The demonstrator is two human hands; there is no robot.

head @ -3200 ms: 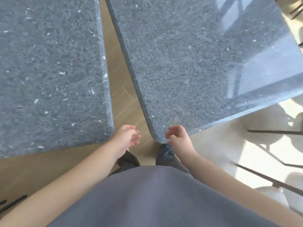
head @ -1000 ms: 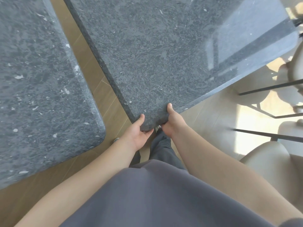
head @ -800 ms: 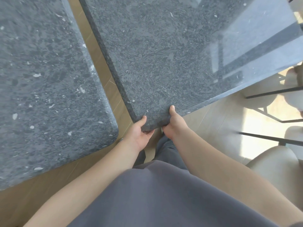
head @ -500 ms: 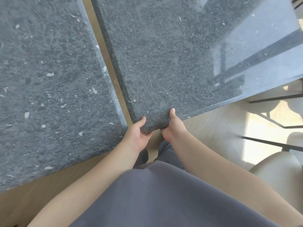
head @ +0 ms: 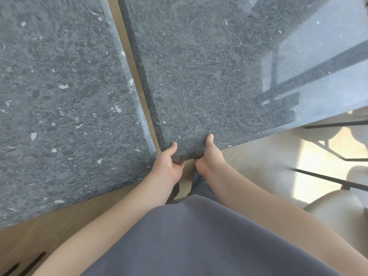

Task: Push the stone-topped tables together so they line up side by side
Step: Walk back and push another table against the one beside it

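Closing the narrow floor gap means sliding the right table sideways toward the left table, low and even, swinging its corner in. Its long edge runs away from the person, nearly parallel alongside. The left hand and right hand clamp that near corner, thumbs on top.

Person in a plain grey top, arms bare

The top was a smooth, unpatterned slate-grey fabric that filled the lower middle of the head view. Both forearms were uncovered, with no sleeve reaching them, and the left hand and right hand wore no gloves, rings or watch. Below the hem showed darker grey trousers.
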